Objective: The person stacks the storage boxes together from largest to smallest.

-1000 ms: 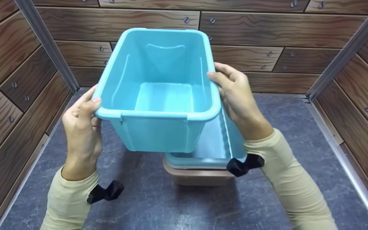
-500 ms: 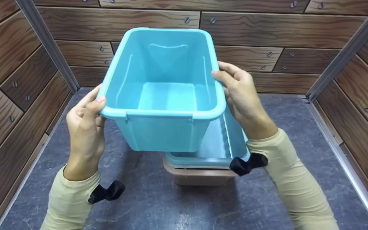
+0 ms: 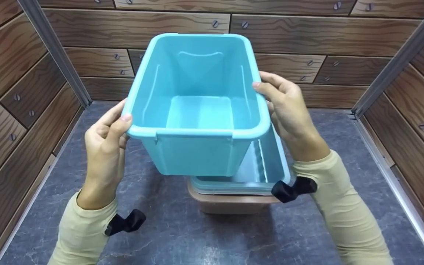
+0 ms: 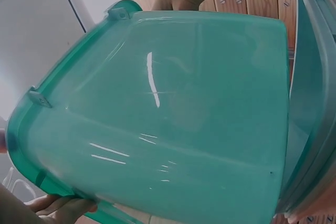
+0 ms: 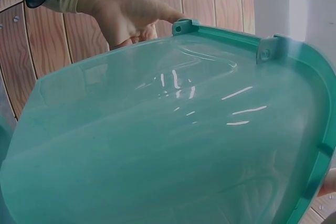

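A turquoise plastic storage bin (image 3: pixel 201 110) with nothing inside is held up in the head view, its opening tipped toward the camera. My left hand (image 3: pixel 105 147) grips its left rim near the front corner, thumb on top and fingers beneath. On the other side my right hand (image 3: pixel 289 110) pinches the right rim, thumb over the edge. Below and behind it stands a stack: blue-turquoise bins (image 3: pixel 267 158) nested in a brownish-pink bin (image 3: pixel 234 204) on the floor. Both wrist views show the held bin's outer wall (image 4: pixel 173 103) up close.
Dark grey marbled floor (image 3: pixel 168 235) lies under the stack. Wood-plank-patterned walls (image 3: pixel 182 29) enclose the left, back and right sides, with metal corner posts (image 3: pixel 53 48). Black wrist devices (image 3: pixel 294 188) stick out from both sleeves, the right one overlapping the stack's front corner.
The held turquoise bin and both hands have shifted slightly to the right, over the nested bins. The stack stays where it was, and both grips look the same.
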Motion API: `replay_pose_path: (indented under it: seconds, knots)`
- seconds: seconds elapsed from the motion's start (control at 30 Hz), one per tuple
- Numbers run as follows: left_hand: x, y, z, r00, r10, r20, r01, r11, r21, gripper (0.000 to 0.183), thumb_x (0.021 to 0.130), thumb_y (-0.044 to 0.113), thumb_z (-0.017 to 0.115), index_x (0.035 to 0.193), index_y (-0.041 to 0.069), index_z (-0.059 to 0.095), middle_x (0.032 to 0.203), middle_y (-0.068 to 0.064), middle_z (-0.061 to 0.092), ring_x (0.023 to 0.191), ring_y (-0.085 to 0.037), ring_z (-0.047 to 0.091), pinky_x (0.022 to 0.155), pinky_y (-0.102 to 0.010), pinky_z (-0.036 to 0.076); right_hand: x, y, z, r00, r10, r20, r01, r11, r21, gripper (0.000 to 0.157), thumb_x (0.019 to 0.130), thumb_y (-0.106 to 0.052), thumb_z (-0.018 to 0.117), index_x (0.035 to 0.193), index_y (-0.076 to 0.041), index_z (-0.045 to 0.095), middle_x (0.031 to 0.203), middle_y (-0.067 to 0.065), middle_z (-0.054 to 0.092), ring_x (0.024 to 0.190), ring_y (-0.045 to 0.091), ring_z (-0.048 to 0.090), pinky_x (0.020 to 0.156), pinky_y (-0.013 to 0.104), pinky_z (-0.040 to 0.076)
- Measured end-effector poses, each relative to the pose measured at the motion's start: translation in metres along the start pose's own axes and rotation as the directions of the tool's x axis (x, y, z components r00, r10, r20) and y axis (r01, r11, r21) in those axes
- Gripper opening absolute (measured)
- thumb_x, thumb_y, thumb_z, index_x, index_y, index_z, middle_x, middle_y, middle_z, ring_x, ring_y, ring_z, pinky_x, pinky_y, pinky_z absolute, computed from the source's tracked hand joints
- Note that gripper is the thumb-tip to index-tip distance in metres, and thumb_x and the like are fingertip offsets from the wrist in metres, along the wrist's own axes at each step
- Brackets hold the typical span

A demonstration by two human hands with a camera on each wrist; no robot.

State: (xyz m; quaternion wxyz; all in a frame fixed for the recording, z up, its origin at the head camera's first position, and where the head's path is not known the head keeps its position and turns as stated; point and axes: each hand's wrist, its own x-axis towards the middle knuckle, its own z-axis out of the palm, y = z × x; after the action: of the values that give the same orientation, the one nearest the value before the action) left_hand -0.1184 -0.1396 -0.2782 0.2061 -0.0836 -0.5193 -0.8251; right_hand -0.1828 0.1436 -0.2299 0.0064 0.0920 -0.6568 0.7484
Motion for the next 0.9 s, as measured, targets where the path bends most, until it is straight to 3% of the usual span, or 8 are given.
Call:
replay_pose_path:
  seconds: [0.33,0.9]
  knots:
    - [0.000,-0.008,0.002,1.000,0.011,0.005,-0.011,0.998,0.060,0.049,0.085,0.005,0.056,0.129,-0.015,0.051,0.124,-0.021,0.065,0.102,-0.015,0.069,0.089,-0.024,0.057,-0.002,0.001,-0.008,1.000,0.010,-0.009,-0.010,1.000,0.007,0.044,0.094,-0.008,0.053,0.135,0.007,0.045,0.095,0.000,0.069,0.079,0.010,0.072,0.075,0.025,0.061]
    - [-0.003,-0.012,0.005,0.997,0.041,0.071,-0.049,0.991,0.122,0.050,0.086,0.010,0.061,0.129,-0.013,0.052,0.126,-0.023,0.064,0.110,-0.015,0.067,0.095,-0.024,0.055,-0.005,-0.002,-0.018,1.000,0.010,-0.023,-0.009,0.998,0.056,0.042,0.094,-0.006,0.054,0.133,0.006,0.046,0.092,0.000,0.070,0.076,0.010,0.071,0.072,0.024,0.061]
